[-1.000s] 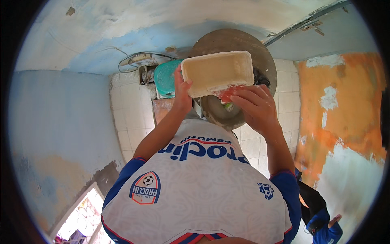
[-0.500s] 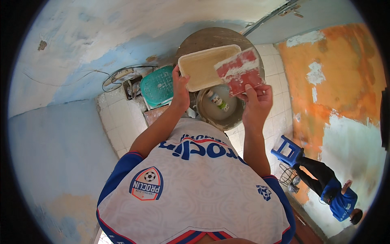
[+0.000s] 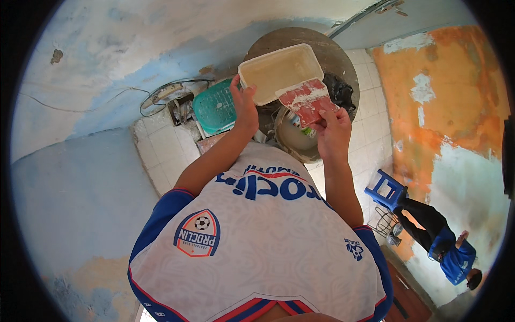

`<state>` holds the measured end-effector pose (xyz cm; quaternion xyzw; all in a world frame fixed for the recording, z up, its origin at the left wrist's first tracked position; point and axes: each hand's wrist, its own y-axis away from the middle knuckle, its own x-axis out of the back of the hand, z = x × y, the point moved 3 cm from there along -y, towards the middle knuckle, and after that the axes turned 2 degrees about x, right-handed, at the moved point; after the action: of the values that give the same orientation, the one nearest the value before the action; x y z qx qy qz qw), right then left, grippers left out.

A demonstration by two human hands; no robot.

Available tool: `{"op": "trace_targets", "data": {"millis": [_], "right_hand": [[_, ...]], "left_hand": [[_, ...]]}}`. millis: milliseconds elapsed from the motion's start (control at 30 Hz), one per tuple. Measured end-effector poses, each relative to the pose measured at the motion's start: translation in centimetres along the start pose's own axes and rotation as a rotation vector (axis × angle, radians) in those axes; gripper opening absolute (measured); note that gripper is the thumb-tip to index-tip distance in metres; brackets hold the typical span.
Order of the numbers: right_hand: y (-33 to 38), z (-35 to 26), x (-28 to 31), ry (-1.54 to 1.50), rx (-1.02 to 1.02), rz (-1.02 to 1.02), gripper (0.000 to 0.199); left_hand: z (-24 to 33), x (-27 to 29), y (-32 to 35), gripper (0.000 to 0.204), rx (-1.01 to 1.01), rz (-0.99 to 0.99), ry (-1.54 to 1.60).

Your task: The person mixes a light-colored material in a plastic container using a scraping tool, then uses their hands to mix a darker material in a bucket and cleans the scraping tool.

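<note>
My left hand grips the left end of a cream rectangular tub, thumb over its rim. The tub's hollow faces me, with a thin pale coating inside. In my right hand is a flat red putty spreader, pinched at its lower right corner. White paste streaks its face. The spreader's upper edge overlaps the tub's lower right rim; whether they touch I cannot tell. Below it is a round bucket with a whitish inside, where a white and green container is partly hidden by the spreader.
A round brown tabletop lies behind the tub, with a black plastic bag at its right. To the left are a teal plastic stool and a cable along the patchy wall. A person is beside a blue stool at right.
The spreader has moved down and left, from beside the tub's right end to its lower rim. The tub has shifted slightly up. More of the black bag shows.
</note>
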<state>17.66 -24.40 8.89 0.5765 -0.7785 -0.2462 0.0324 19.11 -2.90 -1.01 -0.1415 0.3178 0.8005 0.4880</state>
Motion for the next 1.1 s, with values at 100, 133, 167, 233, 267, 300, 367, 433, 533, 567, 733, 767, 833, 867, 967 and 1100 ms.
{"op": "trace_targets", "data": {"millis": [100, 133, 167, 233, 267, 300, 367, 433, 533, 567, 733, 767, 833, 867, 967, 1100], "right_hand": [[1.0, -0.3, -0.1, 0.007, 0.022, -0.004, 0.015], [1.3, -0.4, 0.1, 0.012, 0.032, -0.008, 0.015], [1.5, -0.4, 0.3, 0.011, 0.041, -0.024, 0.014], [1.7, -0.2, 1.1, 0.01, 0.059, -0.058, 0.014], [1.8, -0.6, 1.3, -0.002, 0.084, -0.066, 0.014], [2.0, -1.0, 1.4, -0.014, 0.11, -0.075, 0.013], [2.2, -1.9, 1.8, -0.073, 0.151, -0.062, 0.014], [2.1, -3.4, 2.3, -0.081, 0.218, -0.102, 0.016], [1.9, -4.6, 2.2, -0.113, 0.328, -0.137, 0.018], [1.8, -4.9, 1.9, -0.128, 0.362, -0.133, 0.017], [1.0, -5.4, 0.2, -0.06, 0.436, -0.092, 0.019], [0.6, -5.1, 0.0, -0.044, 0.415, -0.081, 0.019], [0.3, -4.4, 0.0, -0.01, 0.39, -0.078, 0.019], [0.3, -4.0, 0.3, 0.007, 0.383, -0.071, 0.019], [1.0, -3.6, 1.3, 0.05, 0.376, -0.053, 0.02], [1.8, -3.8, 3.2, 0.042, 0.4, -0.029, 0.019]], "left_hand": [[0.5, -0.2, 0.1, 0.073, -0.02, -0.027, 0.001], [0.6, -0.2, 0.2, 0.073, -0.028, -0.041, 0.004], [0.6, 0.2, 0.1, 0.073, -0.023, -0.038, 0.003], [0.4, 0.9, 0.0, 0.073, -0.013, -0.031, 0.0], [0.3, 1.1, -0.3, 0.073, -0.01, -0.019, 0.012], [0.2, 1.4, -0.7, 0.073, -0.006, -0.008, 0.024], [0.4, 1.6, -0.8, 0.074, -0.027, -0.02, 0.035], [1.0, 1.4, -0.5, 0.074, -0.074, -0.067, 0.033], [1.3, 1.4, -0.2, 0.075, -0.068, -0.06, -0.014], [1.3, 1.3, 0.0, 0.075, -0.061, -0.071, -0.003], [1.4, 0.8, 0.8, 0.076, -0.012, -0.114, 0.057], [1.4, 1.0, 0.8, 0.075, -0.004, -0.123, 0.074], [1.3, 1.2, 0.8, 0.074, 0.013, -0.144, 0.108], [1.3, 1.2, 0.9, 0.073, 0.026, -0.136, 0.134], [1.3, 1.3, 1.4, 0.071, 0.054, -0.114, 0.19], [1.0, 1.7, 1.6, 0.068, 0.022, -0.134, 0.163]]}}
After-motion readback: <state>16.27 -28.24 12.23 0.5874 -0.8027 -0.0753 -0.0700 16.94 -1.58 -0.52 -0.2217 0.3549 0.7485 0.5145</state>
